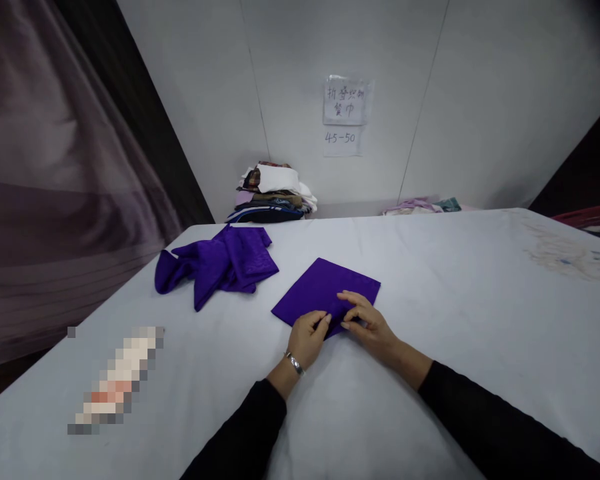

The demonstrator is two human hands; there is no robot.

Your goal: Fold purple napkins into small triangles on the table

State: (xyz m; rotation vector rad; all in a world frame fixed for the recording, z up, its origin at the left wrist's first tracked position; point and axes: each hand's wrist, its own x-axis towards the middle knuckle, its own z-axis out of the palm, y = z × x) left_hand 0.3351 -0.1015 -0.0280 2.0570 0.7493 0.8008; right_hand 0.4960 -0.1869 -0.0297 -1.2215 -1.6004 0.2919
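A purple cloth napkin [315,287], folded into a flat square with one corner pointing away from me, lies on the white-covered table. My left hand [307,339] is closed at its near edge, thumb and forefinger pinching the cloth there. A silver bracelet [295,363] circles that wrist. Over the napkin's near right part is my right hand [370,325], its fingers apart and lightly bent, touching or just above the fabric. The near corner is partly hidden between the hands. Further left, a second purple cloth [230,263] lies crumpled in loose folds.
A pixelated long object [120,377] rests on the tablecloth [455,287] at the left. Stacked clothes [275,193] stand against the wall beyond the table, with more fabric [420,205] to their right. Handwritten paper signs [344,107] hang above. A curtain [55,167] borders the left side.
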